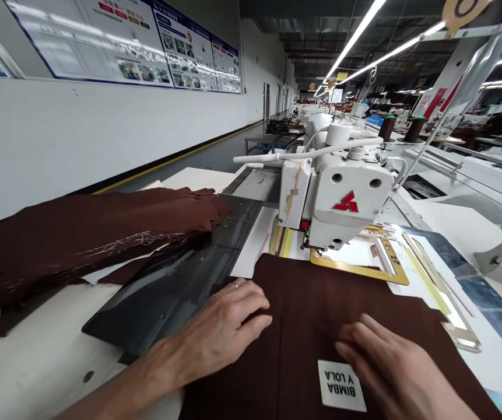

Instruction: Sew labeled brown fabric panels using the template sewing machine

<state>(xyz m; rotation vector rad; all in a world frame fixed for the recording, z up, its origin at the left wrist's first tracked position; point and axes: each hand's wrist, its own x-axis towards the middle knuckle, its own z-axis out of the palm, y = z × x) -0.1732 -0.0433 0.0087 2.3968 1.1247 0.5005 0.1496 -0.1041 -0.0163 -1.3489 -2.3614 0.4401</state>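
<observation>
A dark brown fabric panel [320,326] lies flat on the machine table in front of me. My left hand [220,329], wearing a ring, rests on its left edge with the fingers flat. My right hand [386,373] lies on the panel further right, its fingertips just beside a white label printed "BIMBA Y LOLA" [341,385], which sits upside down to me. Neither hand grips anything. A stitched line runs down the panel between my hands.
A white Mitsubishi sewing machine head [342,198] stands just beyond the panel above a yellow-edged template frame [360,269]. A stack of brown fabric pieces [88,233] lies to the left on a dark plate [167,291]. Thread cones and further workstations line the aisle behind.
</observation>
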